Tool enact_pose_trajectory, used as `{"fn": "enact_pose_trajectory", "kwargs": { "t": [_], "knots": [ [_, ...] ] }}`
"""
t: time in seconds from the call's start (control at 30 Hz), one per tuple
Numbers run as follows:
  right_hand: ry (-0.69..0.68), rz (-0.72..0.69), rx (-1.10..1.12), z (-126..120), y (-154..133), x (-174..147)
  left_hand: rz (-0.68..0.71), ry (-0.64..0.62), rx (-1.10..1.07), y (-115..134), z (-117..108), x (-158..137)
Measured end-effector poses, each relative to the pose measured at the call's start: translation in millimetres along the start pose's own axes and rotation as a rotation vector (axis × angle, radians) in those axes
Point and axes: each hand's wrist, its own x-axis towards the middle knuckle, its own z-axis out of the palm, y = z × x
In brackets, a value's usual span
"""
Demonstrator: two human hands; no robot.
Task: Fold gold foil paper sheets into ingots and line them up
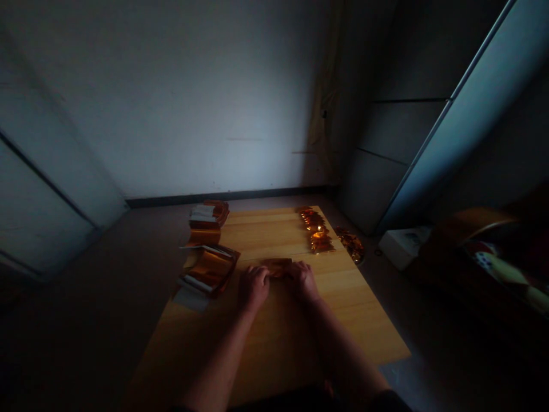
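Observation:
Between my hands, low over the wooden table [266,234], is a small copper-brown shiny sheet [278,266], its print and detail lost in the dim light. My left hand [256,283] has its fingers curled on the sheet's left end. At the right end my right hand [305,279] grips it the same way, with the fingertips partly hidden. Left of my hands lies a stack of copper-coloured sheets [210,268] with whitish strips. Toward the far right edge runs a row of glossy, crinkled orange-copper packets [316,232].
Another bundle with whitish strips [203,213] sits at the table's far left corner. Beyond the right edge, a container of shiny copper pieces [351,246] stands low down. A white box [403,246] is on the floor further right. A wall [214,114] rises behind the table.

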Motion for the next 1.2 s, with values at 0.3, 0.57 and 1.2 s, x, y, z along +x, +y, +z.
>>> {"fn": "enact_pose_trajectory", "kwargs": {
  "t": [0.3, 0.57, 1.2],
  "knots": [
    [-0.007, -0.011, 0.124, 5.8, 20.5, 2.6, -0.015, 0.044, -0.105, -8.5, 3.0, 1.9],
    [-0.025, 0.132, 0.006, 0.3, 9.9, 9.9, -0.096, 0.006, -0.067, -9.5, 3.1, 8.2],
    [-0.11, 0.258, -0.208, -12.7, -9.8, 20.0, -0.202, -0.196, 0.227, -1.1, 1.1, 31.7]
  ]
}}
